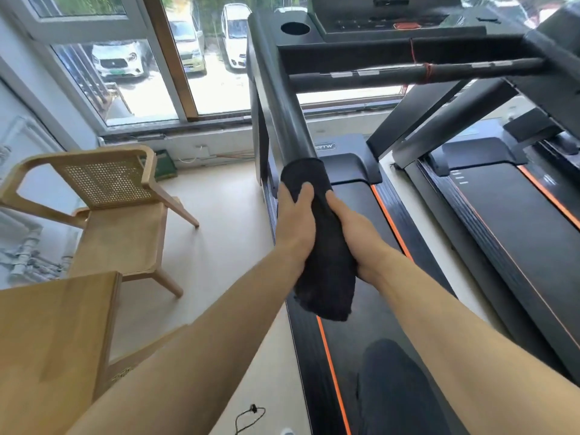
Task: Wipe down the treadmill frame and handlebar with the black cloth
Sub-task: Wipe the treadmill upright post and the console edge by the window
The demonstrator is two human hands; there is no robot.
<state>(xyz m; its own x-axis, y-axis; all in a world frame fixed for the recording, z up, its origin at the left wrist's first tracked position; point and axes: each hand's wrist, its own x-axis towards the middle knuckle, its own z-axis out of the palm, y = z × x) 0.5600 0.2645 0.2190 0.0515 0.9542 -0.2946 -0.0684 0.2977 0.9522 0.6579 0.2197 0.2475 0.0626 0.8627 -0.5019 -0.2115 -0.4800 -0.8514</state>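
Note:
The black cloth (pixel 323 246) is wrapped around the near end of the treadmill's left handlebar (pixel 282 98), a thick dark-grey bar running from the console toward me. My left hand (pixel 295 218) grips the cloth from the left side, thumb on top. My right hand (pixel 354 233) clasps it from the right. The cloth's loose end hangs below both hands. The horizontal front bar (pixel 408 73) with a red cord tied on it crosses under the console (pixel 376 23). The running belt (pixel 370 309) with its orange stripe lies below.
A wooden cane-back chair (pixel 116 208) stands on the floor to the left, and a wooden table corner (pixel 53 334) is at the near left. A second treadmill (pixel 518 221) stands to the right. A window (pixel 141 67) overlooks parked cars. A black cable (pixel 248 419) lies on the floor.

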